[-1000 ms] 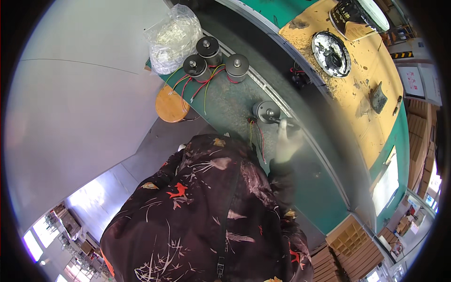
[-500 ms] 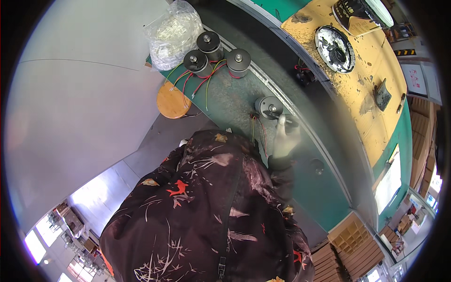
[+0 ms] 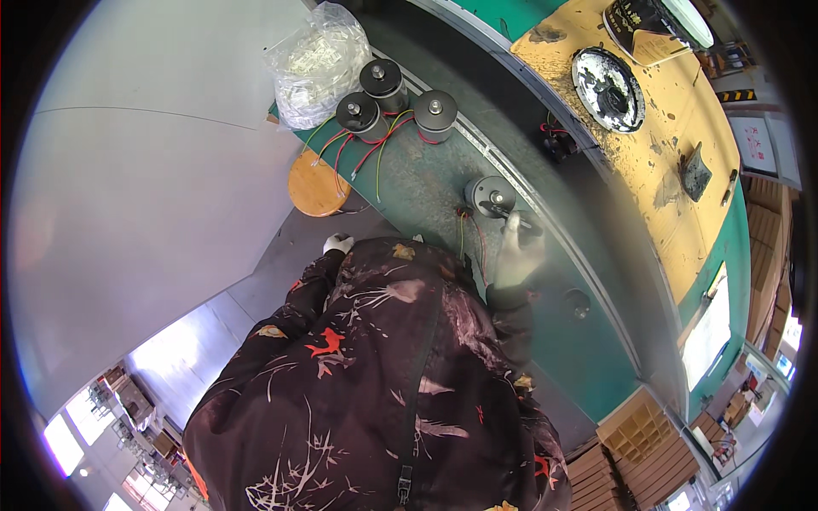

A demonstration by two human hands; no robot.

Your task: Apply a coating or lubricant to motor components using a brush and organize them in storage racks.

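Observation:
A dark cylindrical motor [image 3: 491,197] stands upright on the green bench [image 3: 426,183], its shaft pointing up and red and yellow-green wires trailing toward me. Beside its near right rim is my right hand [image 3: 518,255], in a white glove. Its fingers are pinched on a thin dark tool whose tip reaches the motor's top; the tool's kind is too small to make out. My left hand [image 3: 338,244], also white-gloved, is low beside my jacket, left of the bench edge. Its fingers look curled, and anything inside them is hidden.
Three more motors [image 3: 435,112] with loose wires stand at the far left, next to a clear bag [image 3: 319,72] of pale small parts. A round wooden stool [image 3: 315,183] is below. Across the rail [image 3: 545,213], stained cardboard [image 3: 656,170] bears a paint lid [image 3: 607,89] and a bucket [image 3: 652,32].
My left hand has come further out from behind the jacket. My right hand stays at the motor with the thin tool. The whole view has shifted very slightly.

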